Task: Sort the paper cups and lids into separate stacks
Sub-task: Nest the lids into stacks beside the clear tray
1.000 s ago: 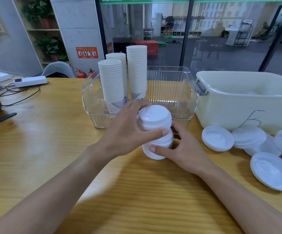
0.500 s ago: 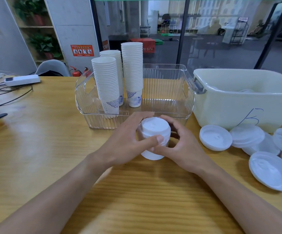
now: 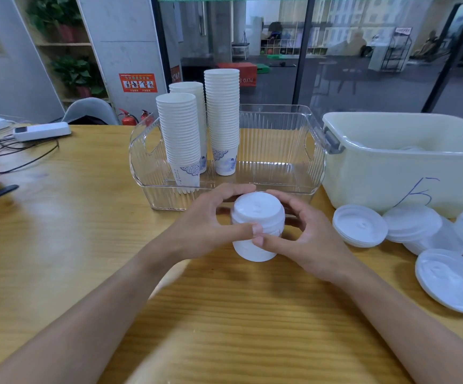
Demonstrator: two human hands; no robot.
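White plastic lids, nested in a short stack (image 3: 258,225), stand on the wooden table (image 3: 58,245), grasped between the curled fingers of the left hand (image 3: 208,225) and right hand (image 3: 305,239). To the right lie loose lids (image 3: 359,225); behind, a clear bin (image 3: 277,151) holds three cup stacks (image 3: 222,117).

Glossy grained wood table (image 3: 58,231), clear ribbed plastic bin (image 3: 280,139), matt white paper cups (image 3: 222,112), smooth plastic lids (image 3: 359,225)

A stack of lids (image 3: 258,225) sits in the middle of the frame on the table (image 3: 58,231), between the left hand (image 3: 208,225) and right hand (image 3: 305,236). Above it, cup stacks (image 3: 180,139) stand in the clear basket (image 3: 280,162). A tub (image 3: 402,162) sits at the right, with loose lids (image 3: 360,225) below it.
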